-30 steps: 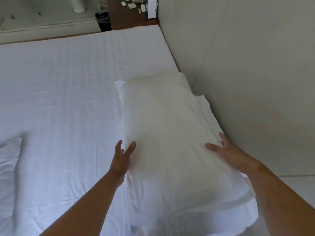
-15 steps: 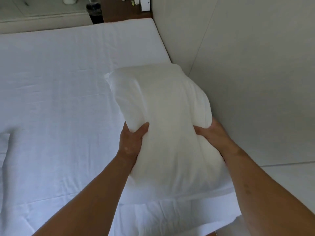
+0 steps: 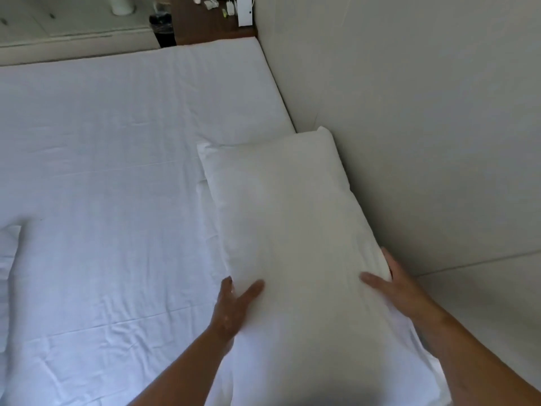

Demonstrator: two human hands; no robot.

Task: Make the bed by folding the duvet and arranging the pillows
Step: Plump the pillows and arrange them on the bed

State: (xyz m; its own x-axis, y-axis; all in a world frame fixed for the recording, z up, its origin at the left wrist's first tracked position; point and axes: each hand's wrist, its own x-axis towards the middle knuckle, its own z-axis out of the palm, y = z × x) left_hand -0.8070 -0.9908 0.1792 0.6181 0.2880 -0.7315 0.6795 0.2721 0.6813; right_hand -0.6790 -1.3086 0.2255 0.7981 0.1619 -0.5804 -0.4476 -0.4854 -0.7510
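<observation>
A white pillow (image 3: 287,218) lies lengthwise on the white bed sheet (image 3: 102,171), its right side against the wall. It rests on a second white layer whose edge (image 3: 205,197) sticks out on the left. My left hand (image 3: 234,306) clasps the pillow's left side, thumb on top. On the wall side, my right hand (image 3: 392,285) holds the pillow the same way, its fingers hidden behind the edge. No duvet is clearly in view.
The beige wall (image 3: 409,112) runs along the bed's right side. A corner of white bedding (image 3: 8,250) shows at the left edge. Beyond the bed stand a dark wooden nightstand (image 3: 205,30) with small items, a white box (image 3: 244,10) and a black bin (image 3: 164,27).
The pillow was squeezed and lifted between both hands half a second ago; now it lies flat and stretched out against the wall, with my hands lower on its sides.
</observation>
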